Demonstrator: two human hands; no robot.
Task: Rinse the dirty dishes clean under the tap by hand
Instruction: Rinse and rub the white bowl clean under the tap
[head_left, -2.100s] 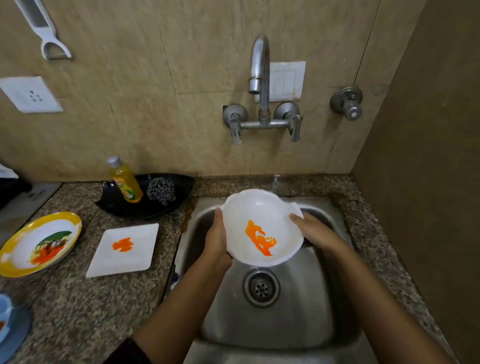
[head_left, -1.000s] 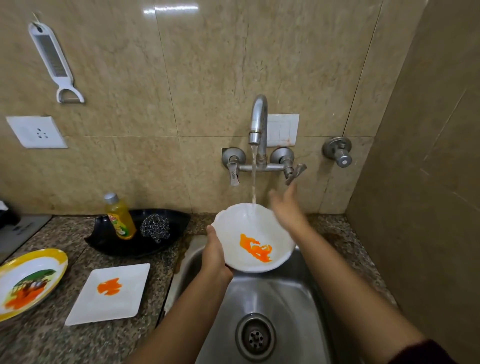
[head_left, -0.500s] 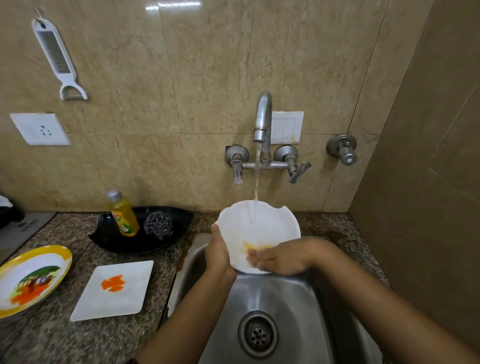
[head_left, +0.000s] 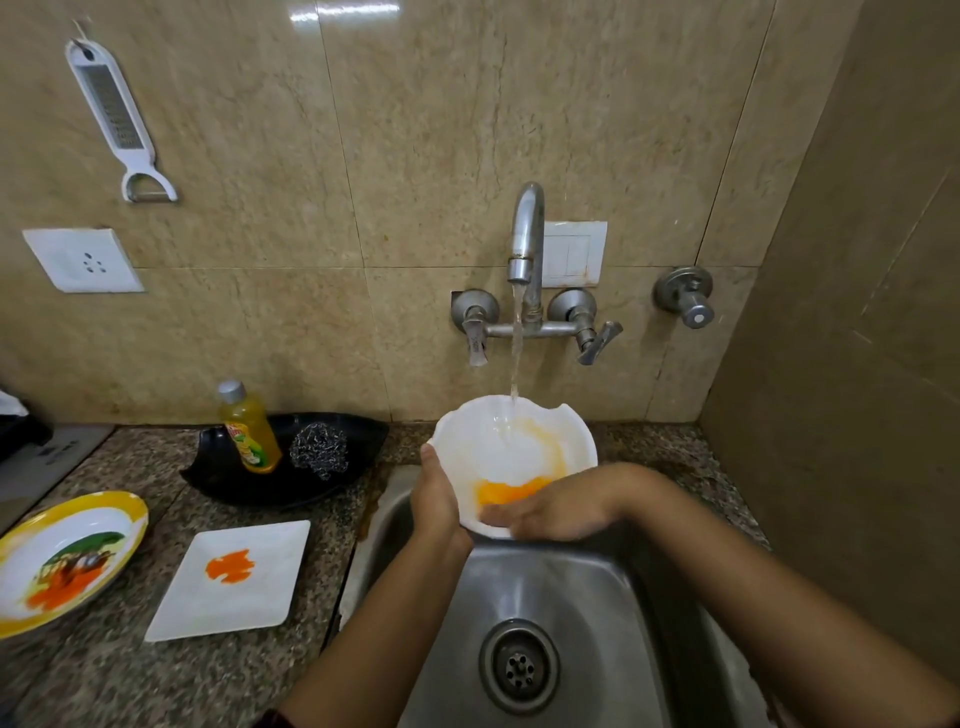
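A white wavy-rimmed bowl (head_left: 519, 441) is tilted towards me above the steel sink (head_left: 582, 597), under running water from the tap (head_left: 527, 228). Orange sauce has thinned into a yellow-orange pool in the bowl's lower part. My left hand (head_left: 439, 499) grips the bowl's left rim, thumb on the inside. My right hand (head_left: 550, 512) lies flat across the bowl's lower inside, its straight fingers pressing on the smear. On the counter to the left lie a white square plate (head_left: 234, 582) with an orange stain and a yellow-rimmed plate (head_left: 67, 556) with orange and green residue.
A black dish (head_left: 291, 483) behind the square plate holds a yellow soap bottle (head_left: 248, 428) and a steel scourer (head_left: 319, 449). The sink drain (head_left: 519, 665) lies below my arms. A side wall (head_left: 857, 364) stands close on the right. A grater (head_left: 117, 114) hangs on the back wall.
My right hand left the bowl, turned the right tap handle and water began running. It then came back to the bowl's inside and rubbed; the solid orange stain has smeared into a diluted pool.
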